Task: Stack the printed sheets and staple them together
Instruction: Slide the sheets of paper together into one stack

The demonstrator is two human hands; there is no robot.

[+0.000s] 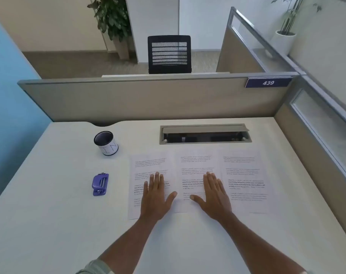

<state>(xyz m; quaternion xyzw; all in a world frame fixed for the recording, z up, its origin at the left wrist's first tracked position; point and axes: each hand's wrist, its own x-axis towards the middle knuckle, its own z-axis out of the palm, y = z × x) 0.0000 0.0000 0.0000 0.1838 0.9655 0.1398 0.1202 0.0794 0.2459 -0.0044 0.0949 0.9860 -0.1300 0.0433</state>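
Three printed sheets lie side by side on the white desk (pixel 49 224): a left sheet (pixel 148 165), a middle sheet (pixel 193 165) and a right sheet (pixel 245 178). My left hand (pixel 155 196) rests flat on the left sheet, palm down, fingers spread. My right hand (pixel 214 194) lies flat over the right part of the middle sheet, fingers apart. Neither hand holds anything. A purple stapler (pixel 100 184) sits on the desk to the left of the sheets, apart from them and from my left hand.
A black-and-white mesh pen cup (pixel 106 143) stands behind the stapler. An open cable hatch (pixel 204 134) is set in the desk behind the sheets. Beige partitions (pixel 148 97) wall the desk at the back and right.
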